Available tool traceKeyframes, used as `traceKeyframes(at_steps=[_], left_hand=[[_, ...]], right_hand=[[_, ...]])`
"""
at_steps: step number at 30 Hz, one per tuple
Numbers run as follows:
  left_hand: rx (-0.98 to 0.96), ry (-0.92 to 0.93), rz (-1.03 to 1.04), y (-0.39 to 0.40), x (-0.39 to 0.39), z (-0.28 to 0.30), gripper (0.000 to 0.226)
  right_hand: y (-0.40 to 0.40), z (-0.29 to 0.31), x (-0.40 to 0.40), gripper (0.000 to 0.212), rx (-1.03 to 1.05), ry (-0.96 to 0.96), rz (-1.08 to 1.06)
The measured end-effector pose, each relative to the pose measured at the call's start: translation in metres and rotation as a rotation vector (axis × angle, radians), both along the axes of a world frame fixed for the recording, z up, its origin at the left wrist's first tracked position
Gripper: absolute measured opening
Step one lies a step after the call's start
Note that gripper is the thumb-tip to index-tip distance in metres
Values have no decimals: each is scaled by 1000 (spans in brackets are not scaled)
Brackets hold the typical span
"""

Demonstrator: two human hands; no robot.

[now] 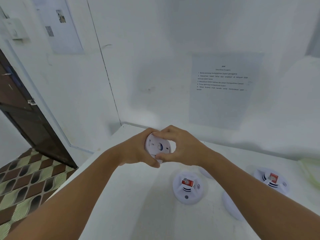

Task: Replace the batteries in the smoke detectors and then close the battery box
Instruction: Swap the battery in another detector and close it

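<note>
The white table (131,205) has open surface in its left and near part, below the two forearms. On the right, a smoke detector (187,187) with a red battery on top, a second one (271,180) and white covers (230,207) block the way. The wall (155,84) closes the far side.

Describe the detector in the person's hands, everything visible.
The held smoke detector is a round white disc, plastic by its look, lifted above the white table with its underside facing the camera. A dark blue patch and small slots show there. The left hand cups its left edge; the right hand pinches its top and bottom rim.
</note>
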State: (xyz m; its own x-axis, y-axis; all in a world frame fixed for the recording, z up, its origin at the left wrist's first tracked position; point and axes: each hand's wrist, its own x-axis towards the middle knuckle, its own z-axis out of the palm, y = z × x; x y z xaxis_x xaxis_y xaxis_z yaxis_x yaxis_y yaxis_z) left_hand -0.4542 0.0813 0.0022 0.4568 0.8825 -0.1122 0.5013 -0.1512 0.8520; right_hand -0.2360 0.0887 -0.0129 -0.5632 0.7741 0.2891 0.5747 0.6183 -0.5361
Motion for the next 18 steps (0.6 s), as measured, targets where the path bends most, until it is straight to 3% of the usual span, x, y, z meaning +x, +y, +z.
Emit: traceKeyframes(at_steps=[4, 11, 18], left_hand=[[14, 12, 4, 0, 1, 0, 82], [6, 82, -25, 1, 2, 1, 79], [73, 78, -11, 1, 5, 0, 80]], right_hand=[[2, 4, 0, 66, 21, -44, -19], [-2, -4, -10, 68, 252, -126, -36], [-8, -7, -2, 72, 158, -61, -62]])
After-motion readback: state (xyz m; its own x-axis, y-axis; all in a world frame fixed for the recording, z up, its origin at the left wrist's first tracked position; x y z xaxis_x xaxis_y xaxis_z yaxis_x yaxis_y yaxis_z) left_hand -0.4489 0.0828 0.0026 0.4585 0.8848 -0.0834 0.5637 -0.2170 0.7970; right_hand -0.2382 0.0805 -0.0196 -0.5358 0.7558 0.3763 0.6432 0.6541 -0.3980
